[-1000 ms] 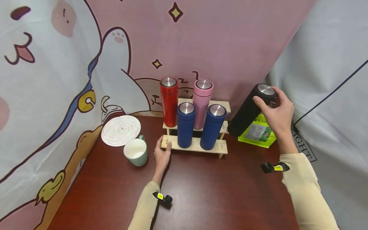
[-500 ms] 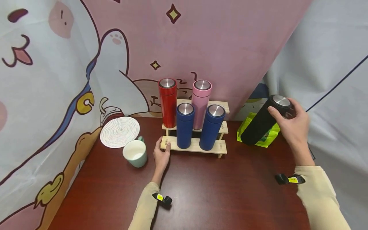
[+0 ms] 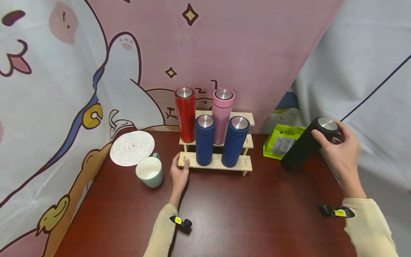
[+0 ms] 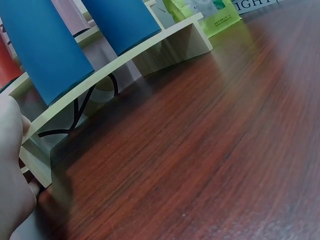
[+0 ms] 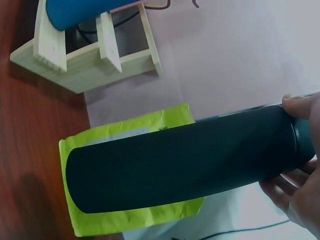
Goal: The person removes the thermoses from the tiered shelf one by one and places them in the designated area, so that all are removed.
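Observation:
My right hand (image 3: 343, 150) grips a black thermos bottle (image 3: 300, 148) by its upper end, thumb on the near side and fingers behind the lid. The bottle overlaps the right part of a lime-green pouch (image 3: 278, 141). With my left hand (image 3: 179, 175) I hold the left end of the front step of a wooden tiered stand (image 3: 247, 163); in the left wrist view the thumb lies by the board's end. Two blue thermos bottles (image 3: 204, 141) stand on that step. A red thermos bottle (image 3: 186, 116) and a pink thermos bottle (image 3: 221, 117) stand on the step behind.
Left of my left hand is a pale green mug (image 3: 151, 173), with a round white woven mat (image 3: 131, 148) behind it. The stand's higher back shelf (image 3: 245, 117) is near the pink printed backdrop (image 3: 257, 46). Grey-white cloth (image 3: 379, 89) hangs along the right side.
My right hand has carried the black thermos bottle right and down, away from the stand, uncovering more of the green pouch. My left hand stays at the stand's end.

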A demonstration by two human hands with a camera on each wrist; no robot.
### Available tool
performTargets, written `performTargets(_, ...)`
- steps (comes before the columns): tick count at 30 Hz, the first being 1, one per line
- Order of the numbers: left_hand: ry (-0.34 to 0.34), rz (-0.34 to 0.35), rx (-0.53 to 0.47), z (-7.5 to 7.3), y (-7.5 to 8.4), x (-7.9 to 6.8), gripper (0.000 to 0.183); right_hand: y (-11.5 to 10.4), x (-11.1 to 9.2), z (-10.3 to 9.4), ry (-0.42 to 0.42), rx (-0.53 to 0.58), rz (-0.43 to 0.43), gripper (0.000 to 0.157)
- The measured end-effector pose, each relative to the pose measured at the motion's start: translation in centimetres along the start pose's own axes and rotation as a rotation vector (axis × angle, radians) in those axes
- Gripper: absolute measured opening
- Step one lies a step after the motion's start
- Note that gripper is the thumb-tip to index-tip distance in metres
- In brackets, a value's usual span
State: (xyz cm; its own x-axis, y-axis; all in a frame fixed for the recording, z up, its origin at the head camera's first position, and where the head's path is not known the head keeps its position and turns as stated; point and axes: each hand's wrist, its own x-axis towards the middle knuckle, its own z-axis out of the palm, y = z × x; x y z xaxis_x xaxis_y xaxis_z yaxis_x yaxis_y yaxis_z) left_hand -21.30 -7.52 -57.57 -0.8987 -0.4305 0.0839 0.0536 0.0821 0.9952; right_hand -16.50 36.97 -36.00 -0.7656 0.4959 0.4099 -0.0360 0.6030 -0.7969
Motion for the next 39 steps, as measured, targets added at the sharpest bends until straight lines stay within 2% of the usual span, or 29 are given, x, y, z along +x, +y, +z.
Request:
performTargets(5,0.003,0.012,-0.022,0.0,0.0,0.0,0.053,1.2,-0.3,-1.0,-0.004,-0.016,0.052,0.050)
performTargets(8,0.006,0.005,-0.028,-0.2,1.6,-0.7,0.052,2.0,-0.6,-1.5,-0.003,-0.046,0.063,0.053)
performTargets(12,-0.028,0.003,-0.045,-1.0,3.9,-1.6,0.052,2.9,-0.8,-2.0,-0.002,-0.078,0.087,0.055)
performTargets(13,-0.036,0.008,-0.046,-1.1,4.0,-1.6,0.052,3.1,-0.8,-2.2,0.003,-0.080,0.097,0.055)
performTargets(16,-0.060,0.015,-0.050,-1.4,4.2,-1.6,0.053,3.7,-0.8,-2.6,0.012,-0.086,0.125,0.056)
performTargets(21,-0.058,0.019,-0.055,-1.3,4.3,-1.6,0.053,4.9,-0.7,-3.3,0.021,-0.102,0.187,0.059)
performTargets(25,-0.058,0.020,-0.068,-1.2,4.2,-1.6,0.053,5.8,-0.7,-3.8,0.019,-0.156,0.225,0.065)
performTargets(30,-0.059,0.022,-0.079,-1.2,4.1,-1.5,0.053,6.6,-0.7,-4.0,0.024,-0.226,0.226,0.070)
performTargets(39,-0.072,0.009,-0.071,-1.1,4.0,-1.4,0.053,7.7,-0.9,-4.1,0.039,-0.274,0.226,0.074)
